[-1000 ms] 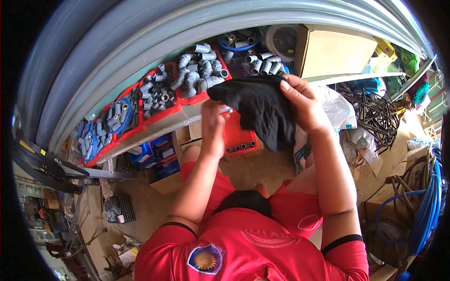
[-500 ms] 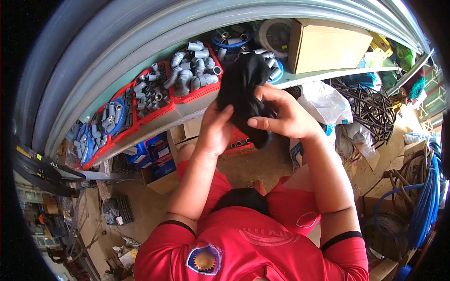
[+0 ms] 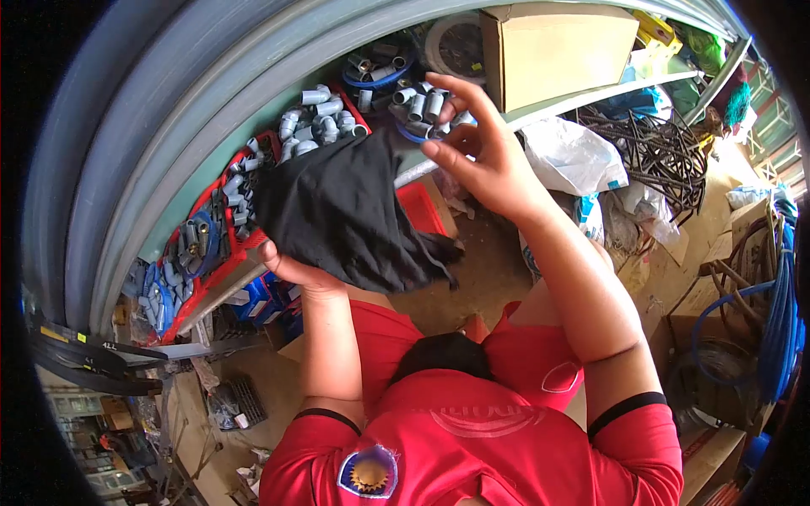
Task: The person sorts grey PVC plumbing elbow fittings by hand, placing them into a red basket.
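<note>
A loose black cloth (image 3: 337, 215) hangs spread out in front of the shelf, with a ragged lower right edge. My left hand (image 3: 295, 271) holds it from the lower left; the thumb shows at the edge, while the other fingers are hidden under the fabric. To the right of the cloth, my right hand (image 3: 481, 156) is raised and apart from it, fingers open and curved with nothing between them. Behind that hand, grey pipe fittings (image 3: 417, 107) sit in a blue basket.
Red crates (image 3: 253, 242) of grey pipe fittings line the shelf. A cardboard box (image 3: 561, 55) stands at its right end. Grey pipes (image 3: 211, 76) arch overhead. White plastic bags (image 3: 574, 158), bent metal rods (image 3: 654, 156) and a blue hose coil (image 3: 785, 312) lie to the right.
The black cloth was bunched between both hands; now it is spread and further left with my left hand. My right hand has let go and opened. The view has shifted slightly.
</note>
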`<action>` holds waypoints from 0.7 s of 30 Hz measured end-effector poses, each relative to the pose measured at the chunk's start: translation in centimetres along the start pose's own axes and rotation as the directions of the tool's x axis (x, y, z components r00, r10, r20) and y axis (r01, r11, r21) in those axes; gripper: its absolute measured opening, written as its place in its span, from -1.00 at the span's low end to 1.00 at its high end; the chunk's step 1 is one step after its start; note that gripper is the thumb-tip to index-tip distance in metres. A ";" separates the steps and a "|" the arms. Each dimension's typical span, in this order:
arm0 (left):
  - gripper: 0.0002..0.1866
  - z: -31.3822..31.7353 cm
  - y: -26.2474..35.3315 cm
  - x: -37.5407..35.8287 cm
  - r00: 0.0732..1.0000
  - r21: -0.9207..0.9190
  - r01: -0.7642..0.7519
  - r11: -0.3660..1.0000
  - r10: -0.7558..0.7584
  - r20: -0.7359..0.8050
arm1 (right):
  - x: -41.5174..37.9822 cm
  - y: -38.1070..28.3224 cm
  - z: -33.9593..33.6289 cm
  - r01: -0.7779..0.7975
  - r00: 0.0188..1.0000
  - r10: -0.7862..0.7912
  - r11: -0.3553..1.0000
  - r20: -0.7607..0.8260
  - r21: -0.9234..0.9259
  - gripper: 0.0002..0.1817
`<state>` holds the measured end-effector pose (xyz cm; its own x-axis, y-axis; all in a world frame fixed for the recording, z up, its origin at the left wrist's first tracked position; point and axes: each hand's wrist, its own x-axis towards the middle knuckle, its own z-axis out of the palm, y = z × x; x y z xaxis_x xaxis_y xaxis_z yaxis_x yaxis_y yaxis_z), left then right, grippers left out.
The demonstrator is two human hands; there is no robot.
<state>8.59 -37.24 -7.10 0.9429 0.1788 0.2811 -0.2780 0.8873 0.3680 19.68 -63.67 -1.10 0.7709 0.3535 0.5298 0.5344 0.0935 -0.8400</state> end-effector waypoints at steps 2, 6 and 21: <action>0.08 -0.1 0.5 -0.1 0.995 0.165 -0.033 0.986 0.047 -0.085 | 0.1 1.2 -0.5 -0.134 0.991 0.133 0.977 -0.018 -0.168 -0.54; 0.08 0.4 0.5 0.3 0.999 0.133 -0.024 0.991 0.029 -0.033 | -0.5 1.6 0.0 -0.448 0.713 0.377 0.894 0.591 -0.030 -0.35; -0.70 2.0 3.1 2.2 0.992 0.830 -0.059 0.554 0.127 -0.014 | -0.7 1.5 0.7 -0.589 0.800 0.591 0.743 0.100 0.317 -0.64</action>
<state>9.46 -34.98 -3.57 0.9026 0.2959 0.3127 -0.3618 0.1280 0.9234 19.72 -63.10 -2.84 0.8982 0.4314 -0.0844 -0.1666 0.1563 -0.9736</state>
